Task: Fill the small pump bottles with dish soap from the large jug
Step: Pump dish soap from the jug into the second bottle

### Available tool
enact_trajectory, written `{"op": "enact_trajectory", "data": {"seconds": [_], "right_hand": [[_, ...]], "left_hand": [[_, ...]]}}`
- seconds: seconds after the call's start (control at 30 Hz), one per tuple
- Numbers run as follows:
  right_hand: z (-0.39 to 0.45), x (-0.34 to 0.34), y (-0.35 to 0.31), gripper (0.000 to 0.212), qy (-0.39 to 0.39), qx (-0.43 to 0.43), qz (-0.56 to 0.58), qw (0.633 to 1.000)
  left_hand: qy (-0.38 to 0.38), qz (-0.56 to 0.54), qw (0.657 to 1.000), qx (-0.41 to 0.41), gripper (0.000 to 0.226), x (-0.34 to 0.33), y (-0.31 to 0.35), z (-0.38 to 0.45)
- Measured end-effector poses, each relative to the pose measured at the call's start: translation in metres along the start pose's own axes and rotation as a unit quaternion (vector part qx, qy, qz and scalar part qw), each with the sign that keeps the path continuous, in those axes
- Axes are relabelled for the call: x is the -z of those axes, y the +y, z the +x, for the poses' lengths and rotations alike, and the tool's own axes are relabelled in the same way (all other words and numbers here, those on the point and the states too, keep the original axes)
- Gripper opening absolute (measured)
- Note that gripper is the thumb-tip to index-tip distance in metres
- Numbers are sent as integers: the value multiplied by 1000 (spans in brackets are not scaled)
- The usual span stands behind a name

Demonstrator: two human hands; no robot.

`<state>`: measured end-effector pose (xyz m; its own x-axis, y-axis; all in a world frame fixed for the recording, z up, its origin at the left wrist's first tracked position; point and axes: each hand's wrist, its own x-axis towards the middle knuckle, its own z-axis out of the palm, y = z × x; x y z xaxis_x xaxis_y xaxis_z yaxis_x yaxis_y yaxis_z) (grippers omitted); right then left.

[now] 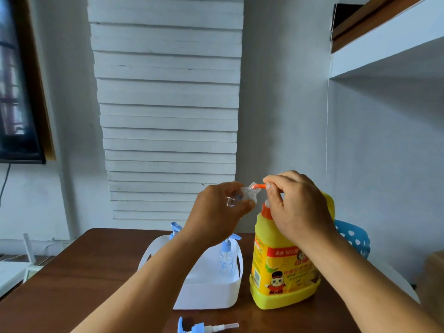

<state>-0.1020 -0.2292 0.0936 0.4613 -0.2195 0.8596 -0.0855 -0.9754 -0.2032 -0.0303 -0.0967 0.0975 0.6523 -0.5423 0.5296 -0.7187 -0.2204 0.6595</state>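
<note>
A large yellow jug (pixel 283 267) with an orange pump (pixel 260 186) stands on the wooden table (pixel 77 280). My right hand (pixel 298 207) curls over the pump head. My left hand (pixel 217 209) grips a small clear bottle (pixel 242 197), tilted, with its mouth at the orange spout. A white basket (pixel 211 292) left of the jug holds another small bottle with a blue pump (pixel 226 255); a second blue pump top (pixel 176 228) shows behind my left wrist. A loose blue pump (pixel 204 327) lies on the table's near edge.
A blue perforated chair back (pixel 353 236) stands behind the jug at the right. A dark screen (pixel 16 92) hangs on the left wall. White furniture (pixel 14 270) sits low at the left, beyond the table edge.
</note>
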Motion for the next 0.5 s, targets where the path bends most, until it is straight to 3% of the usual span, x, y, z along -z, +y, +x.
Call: {"op": "enact_trajectory", "data": {"seconds": [0.23, 0.5], "right_hand": [[-15, -11, 3, 28, 55, -9, 16, 998], [-11, -5, 1, 20, 18, -6, 10, 1000]], "left_hand": [[2, -5, 1000, 3, 22, -4, -2, -2], [-5, -7, 1000, 19, 21, -5, -3, -4]]}}
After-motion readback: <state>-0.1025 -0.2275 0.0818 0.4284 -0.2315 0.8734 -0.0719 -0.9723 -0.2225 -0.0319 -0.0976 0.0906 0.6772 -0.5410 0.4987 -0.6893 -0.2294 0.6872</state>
